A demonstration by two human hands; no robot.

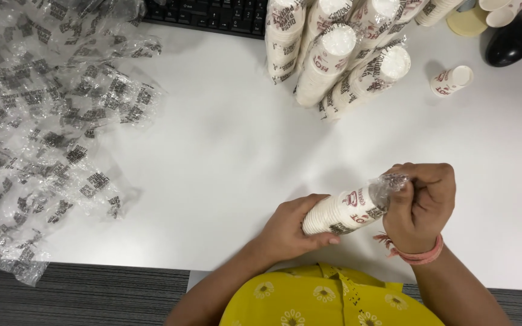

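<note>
A sleeve of stacked white paper cups (344, 211) with red print, wrapped in clear plastic, lies tilted between my hands near the table's front edge. My left hand (291, 228) grips its lower end from below. My right hand (421, 205) pinches the bunched plastic (389, 184) at the upper end, fingers closed on it.
Several more wrapped cup sleeves (333, 54) stand at the back of the white table (225, 151). A single cup (451, 80) lies on its side at the right. A pile of empty printed plastic wrappers (37, 121) covers the left. A black keyboard (212, 13) and a black mouse (513, 39) sit at the back.
</note>
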